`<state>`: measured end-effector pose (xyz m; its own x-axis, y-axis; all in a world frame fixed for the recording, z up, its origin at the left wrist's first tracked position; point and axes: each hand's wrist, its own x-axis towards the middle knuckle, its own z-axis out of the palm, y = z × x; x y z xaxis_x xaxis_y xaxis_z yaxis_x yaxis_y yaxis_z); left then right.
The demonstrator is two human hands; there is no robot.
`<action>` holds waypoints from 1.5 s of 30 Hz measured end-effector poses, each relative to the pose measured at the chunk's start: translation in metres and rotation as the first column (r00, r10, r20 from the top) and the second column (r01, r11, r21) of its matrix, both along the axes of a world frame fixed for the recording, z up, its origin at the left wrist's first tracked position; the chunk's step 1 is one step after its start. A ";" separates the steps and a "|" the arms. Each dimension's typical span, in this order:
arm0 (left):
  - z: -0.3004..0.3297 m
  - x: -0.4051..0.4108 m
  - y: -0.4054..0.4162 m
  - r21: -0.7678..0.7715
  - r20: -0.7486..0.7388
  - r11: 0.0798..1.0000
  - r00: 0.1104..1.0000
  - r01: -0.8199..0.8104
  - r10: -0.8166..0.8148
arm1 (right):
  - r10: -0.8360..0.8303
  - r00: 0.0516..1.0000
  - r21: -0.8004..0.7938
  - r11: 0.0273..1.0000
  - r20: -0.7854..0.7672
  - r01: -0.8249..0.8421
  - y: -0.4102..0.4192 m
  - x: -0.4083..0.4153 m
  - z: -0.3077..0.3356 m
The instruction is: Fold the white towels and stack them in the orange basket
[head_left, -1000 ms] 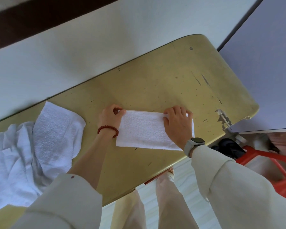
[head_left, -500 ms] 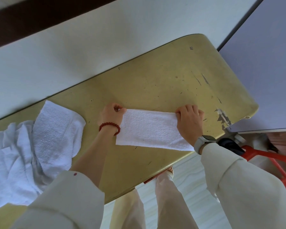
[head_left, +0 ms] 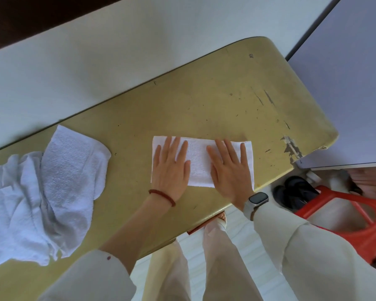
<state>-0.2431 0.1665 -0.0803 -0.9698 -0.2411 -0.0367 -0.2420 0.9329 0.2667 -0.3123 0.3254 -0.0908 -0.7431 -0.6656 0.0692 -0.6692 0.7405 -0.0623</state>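
Worn yellow table (head_left: 204,109) w/ folded towel (head_left: 199,161) & unfolded towel pile (head_left: 41,192)

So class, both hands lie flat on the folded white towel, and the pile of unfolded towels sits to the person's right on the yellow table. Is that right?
Not quite. The head view shows the pile of unfolded towels on the person's left, not the right. The rest holds: the left hand and right hand lie flat on the folded white towel on the yellow table.

My two hands lie flat on the folded towel (head_left: 199,161) on the table (head_left: 215,101). The towel heap (head_left: 44,192) lies left of it; the basket (head_left: 345,218) stands right, below the table edge
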 end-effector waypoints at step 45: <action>-0.006 0.006 0.001 -0.014 0.374 0.999 0.927 -0.037 0.040 | -0.533 0.336 -0.055 0.473 0.777 0.879 0.025 -0.021 0.052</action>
